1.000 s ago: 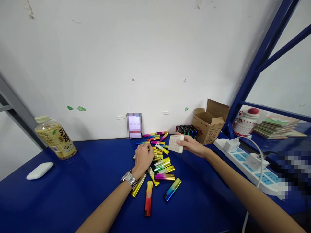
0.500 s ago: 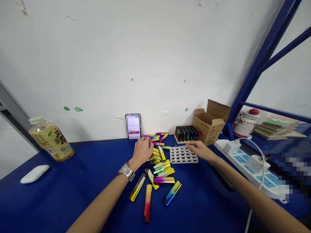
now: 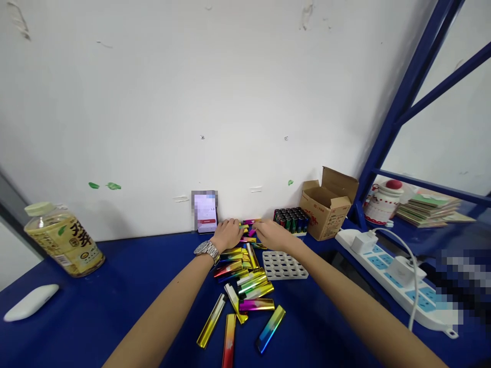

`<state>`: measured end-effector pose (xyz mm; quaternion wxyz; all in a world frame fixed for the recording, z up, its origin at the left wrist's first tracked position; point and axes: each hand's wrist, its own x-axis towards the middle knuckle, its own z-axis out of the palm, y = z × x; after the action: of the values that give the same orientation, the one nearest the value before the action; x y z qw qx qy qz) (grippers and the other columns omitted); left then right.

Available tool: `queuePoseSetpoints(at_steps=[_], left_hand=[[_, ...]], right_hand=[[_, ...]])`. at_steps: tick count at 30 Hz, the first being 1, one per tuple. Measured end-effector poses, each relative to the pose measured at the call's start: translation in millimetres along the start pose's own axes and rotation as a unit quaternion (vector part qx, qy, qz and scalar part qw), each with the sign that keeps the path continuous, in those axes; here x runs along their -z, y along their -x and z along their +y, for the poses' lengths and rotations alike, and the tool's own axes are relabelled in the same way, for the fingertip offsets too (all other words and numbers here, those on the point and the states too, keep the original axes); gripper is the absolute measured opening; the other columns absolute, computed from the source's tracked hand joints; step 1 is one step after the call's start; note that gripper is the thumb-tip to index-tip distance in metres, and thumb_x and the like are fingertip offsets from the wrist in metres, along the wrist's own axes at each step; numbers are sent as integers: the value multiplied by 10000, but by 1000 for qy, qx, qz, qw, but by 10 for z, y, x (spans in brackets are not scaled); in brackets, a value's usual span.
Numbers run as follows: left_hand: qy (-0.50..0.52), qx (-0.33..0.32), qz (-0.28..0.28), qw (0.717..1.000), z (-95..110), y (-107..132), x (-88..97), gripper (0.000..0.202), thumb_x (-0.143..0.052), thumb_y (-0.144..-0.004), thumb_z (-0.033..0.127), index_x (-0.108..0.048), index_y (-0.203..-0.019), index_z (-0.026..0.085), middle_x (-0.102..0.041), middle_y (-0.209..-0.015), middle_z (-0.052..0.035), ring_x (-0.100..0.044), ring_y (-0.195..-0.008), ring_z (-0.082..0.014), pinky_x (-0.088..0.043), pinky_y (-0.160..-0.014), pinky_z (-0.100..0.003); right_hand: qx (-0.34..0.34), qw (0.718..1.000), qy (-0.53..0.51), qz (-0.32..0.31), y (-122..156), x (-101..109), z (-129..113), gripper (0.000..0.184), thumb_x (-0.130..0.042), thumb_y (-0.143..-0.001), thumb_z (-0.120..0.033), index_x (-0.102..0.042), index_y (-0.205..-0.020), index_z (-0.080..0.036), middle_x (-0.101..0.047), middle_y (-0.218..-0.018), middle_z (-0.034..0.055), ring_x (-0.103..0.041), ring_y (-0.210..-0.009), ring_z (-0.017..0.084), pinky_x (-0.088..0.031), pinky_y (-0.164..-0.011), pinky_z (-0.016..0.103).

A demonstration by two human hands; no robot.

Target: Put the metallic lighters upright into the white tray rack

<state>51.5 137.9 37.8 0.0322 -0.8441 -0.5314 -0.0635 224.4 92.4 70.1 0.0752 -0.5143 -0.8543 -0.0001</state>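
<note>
Shiny metallic lighters in yellow, magenta, blue and red lie in a loose pile on the blue table. My left hand rests at the far left of this pile with bent, closed fingers; whatever is in them is hidden. Across from it, my right hand pinches the end of a magenta lighter at the back of the pile. Under my right forearm lies a white holed tray. Behind that forearm, a block of upright lighters stands packed in a similar white tray.
A phone leans on the wall. An open carton stands by the upright lighters. On the right are a white power strip with chargers and a dark flat device. A drink bottle and white case sit left.
My right hand has left the holed tray and moved left to the back of the pile, close to my left hand. The camera view has shifted slightly. My left hand stays by the lighters.
</note>
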Motion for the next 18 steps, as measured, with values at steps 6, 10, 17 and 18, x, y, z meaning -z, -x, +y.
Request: queuePoseSetpoints(at_steps=[6,10,17,18], left_hand=[[1,-4,5,1000,-28,54,-26,369,-326,-931,328,-585,-1092,121,-623,-1156,-180,-579,-1084,-307,-422,-918,-429],[10,-7,12,1000,-37,63,-48,369,-327,-932,330,-586,-1092,121,-623,-1143,-177,-575,-1080,-308,-424,-910,-423],[16,-12,5,1000,-37,39,-78,385,-321,-936,328,-576,-1113,99,-604,-1152,-181,-557,-1095,-316,-419,-916,-417],[17,-13,5,1000,-38,39,-80,389,-319,-937,326,-574,-1118,96,-602,-1154,-182,-554,-1097,-317,-418,-917,-418]], right_hand=[[-40,998,49,6,-464,-251,-50,342,-388,-848,-82,-592,-1122,-66,-596,-1155,211,-529,-1093,305,-429,-874,393],[-43,998,47,-1,-487,-324,-30,340,-394,-844,-88,-592,-1120,-61,-605,-1136,205,-540,-1082,296,-426,-888,389],[-43,998,44,-4,-487,-366,5,343,-385,-862,-105,-578,-1142,-55,-568,-1167,210,-531,-1068,289,-419,-884,371],[-43,998,43,-2,-491,-374,5,343,-386,-864,-107,-572,-1146,-51,-563,-1167,210,-523,-1074,292,-415,-891,372]])
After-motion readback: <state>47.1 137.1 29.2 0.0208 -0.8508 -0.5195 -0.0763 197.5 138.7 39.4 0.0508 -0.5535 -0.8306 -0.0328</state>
